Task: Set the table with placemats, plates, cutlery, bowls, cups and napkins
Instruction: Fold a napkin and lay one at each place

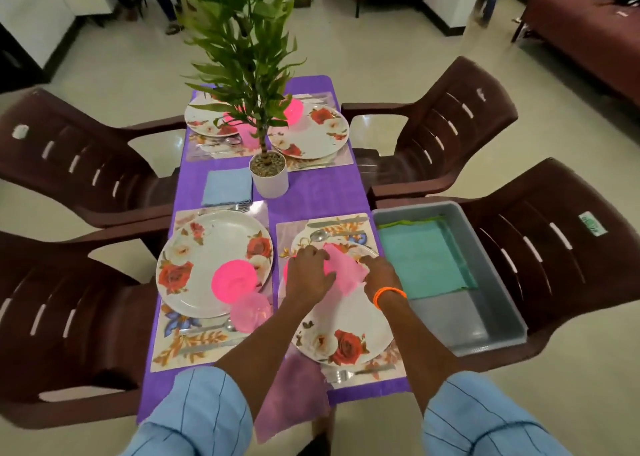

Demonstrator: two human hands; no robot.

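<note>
left hand: fingers curled, gripping the pink napkin
right hand: pinching the napkin's other edge
napkin: stretched between both hands, over the near-right floral plate

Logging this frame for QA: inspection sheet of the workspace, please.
Surface: narrow table under a purple tablecloth, four floral placemats laid.
Job's things: four white rose-patterned plates; near-right plate carries a pink cloth napkin; pink bowl on near-left plate; translucent pink cup; folded blue napkin; cutlery on placemats.
Clutter: potted green plant in white pot; purple cloth hanging off the near edge.
Grippers: left hand and right hand both on the pink napkin, fingers curled on it.
Cables: nothing seen.
Surroundings: four brown plastic chairs; grey plastic bin with teal cloths on the near-right chair.
</note>
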